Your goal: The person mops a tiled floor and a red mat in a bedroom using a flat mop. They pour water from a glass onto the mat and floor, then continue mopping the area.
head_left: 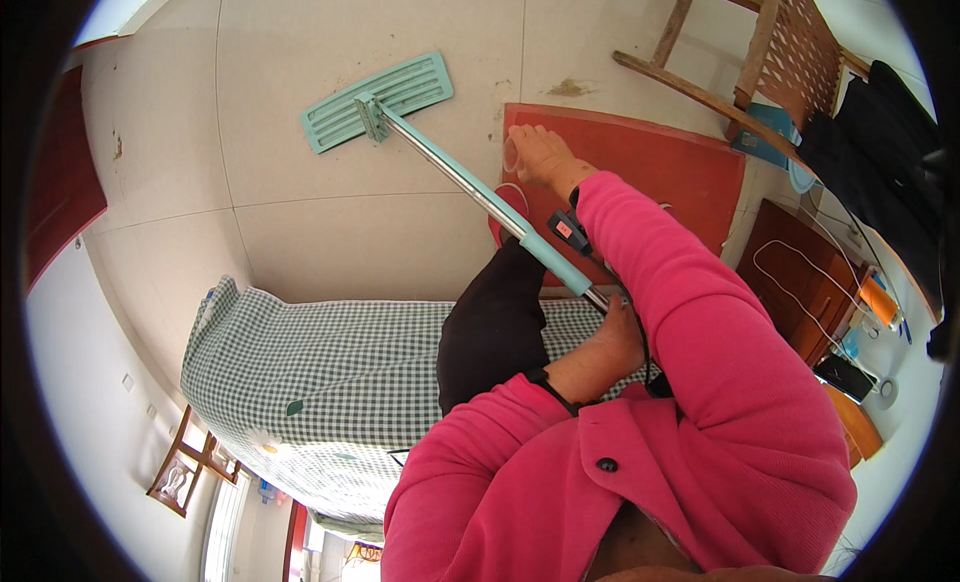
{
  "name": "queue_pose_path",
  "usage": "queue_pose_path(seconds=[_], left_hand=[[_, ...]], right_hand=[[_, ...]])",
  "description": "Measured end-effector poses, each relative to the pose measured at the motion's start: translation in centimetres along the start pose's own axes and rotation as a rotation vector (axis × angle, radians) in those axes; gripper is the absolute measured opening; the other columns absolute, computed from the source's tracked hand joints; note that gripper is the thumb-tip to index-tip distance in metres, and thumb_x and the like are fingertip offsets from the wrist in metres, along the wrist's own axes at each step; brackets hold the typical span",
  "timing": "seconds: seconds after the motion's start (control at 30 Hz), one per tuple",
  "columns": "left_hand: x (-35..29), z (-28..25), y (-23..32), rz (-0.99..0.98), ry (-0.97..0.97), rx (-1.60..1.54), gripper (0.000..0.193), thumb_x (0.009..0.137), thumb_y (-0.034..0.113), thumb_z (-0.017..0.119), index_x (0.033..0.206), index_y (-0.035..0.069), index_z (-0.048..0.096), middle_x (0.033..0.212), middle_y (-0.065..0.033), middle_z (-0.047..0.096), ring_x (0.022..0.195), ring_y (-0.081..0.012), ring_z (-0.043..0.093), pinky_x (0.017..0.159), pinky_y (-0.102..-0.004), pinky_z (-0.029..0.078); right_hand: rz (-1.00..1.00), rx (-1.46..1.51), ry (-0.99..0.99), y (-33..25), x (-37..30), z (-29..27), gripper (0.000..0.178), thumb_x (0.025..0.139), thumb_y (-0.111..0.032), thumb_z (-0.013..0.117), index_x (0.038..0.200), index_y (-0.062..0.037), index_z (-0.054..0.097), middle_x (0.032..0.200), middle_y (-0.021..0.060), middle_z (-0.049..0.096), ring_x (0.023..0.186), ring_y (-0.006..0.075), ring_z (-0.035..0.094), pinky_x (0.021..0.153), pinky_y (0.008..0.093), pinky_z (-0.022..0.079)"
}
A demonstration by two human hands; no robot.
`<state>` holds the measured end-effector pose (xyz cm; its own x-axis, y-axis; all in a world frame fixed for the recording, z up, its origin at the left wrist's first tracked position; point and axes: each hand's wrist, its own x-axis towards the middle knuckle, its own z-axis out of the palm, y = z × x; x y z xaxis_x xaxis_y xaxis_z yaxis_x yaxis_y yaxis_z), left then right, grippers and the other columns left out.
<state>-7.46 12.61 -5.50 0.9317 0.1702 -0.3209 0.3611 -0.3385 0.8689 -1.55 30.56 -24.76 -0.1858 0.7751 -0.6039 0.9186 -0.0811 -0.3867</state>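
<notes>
Over red mat (650, 162) | right hand (545, 157): hold unclear | left hand (612, 344): grips mop (455, 172) | chair (800, 67) alongside

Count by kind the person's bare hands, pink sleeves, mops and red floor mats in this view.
Bare hands: 2 (left hand, right hand)
Pink sleeves: 2
Mop: 1
Red floor mat: 1
Total: 6
</notes>
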Motion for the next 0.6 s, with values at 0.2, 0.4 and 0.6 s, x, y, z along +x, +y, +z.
queue_pose_path(seconds=[0.2, 0.4, 0.6], left_hand=[[0.2, -1.8, 0.9, -0.007, -0.38, 0.254, 0.041, 0.09, 0.025, 0.051, 0.126, 0.009, 0.059, 0.121, -0.0128, 0.062, 0.115, -0.0314, 0.056, 0.099, -0.0603, 0.032], [0.3, -2.6, 0.8, -0.062, -0.367, 0.242, 0.029, 0.085, 0.023, 0.058, 0.109, 0.008, 0.066, 0.108, -0.0113, 0.067, 0.108, -0.0315, 0.06, 0.096, -0.057, 0.037], [0.6, -3.1, 0.2, -0.063, -0.271, 0.176, 0.025, 0.081, 0.027, 0.066, 0.101, 0.013, 0.071, 0.102, -0.0097, 0.07, 0.099, -0.0306, 0.065, 0.087, -0.0525, 0.042]], right_hand=[[-0.051, 0.062, 0.095, 1.0, -1.9, -1.4, 0.062, 0.068, -0.014, 0.074, 0.123, -0.0051, 0.046, 0.117, 0.0154, 0.057, 0.11, 0.0353, 0.055, 0.091, 0.0444, 0.047], [-0.115, 0.271, 0.212, 1.8, -6.1, -4.7, 0.076, 0.067, -0.019, 0.078, 0.132, -0.0051, 0.04, 0.124, 0.0175, 0.056, 0.117, 0.0364, 0.052, 0.098, 0.042, 0.045], [-0.132, 0.431, 0.368, 3.1, -15.5, -13.7, 0.081, 0.066, -0.025, 0.08, 0.133, -0.0064, 0.038, 0.124, 0.019, 0.055, 0.115, 0.0365, 0.054, 0.097, 0.0397, 0.045]])
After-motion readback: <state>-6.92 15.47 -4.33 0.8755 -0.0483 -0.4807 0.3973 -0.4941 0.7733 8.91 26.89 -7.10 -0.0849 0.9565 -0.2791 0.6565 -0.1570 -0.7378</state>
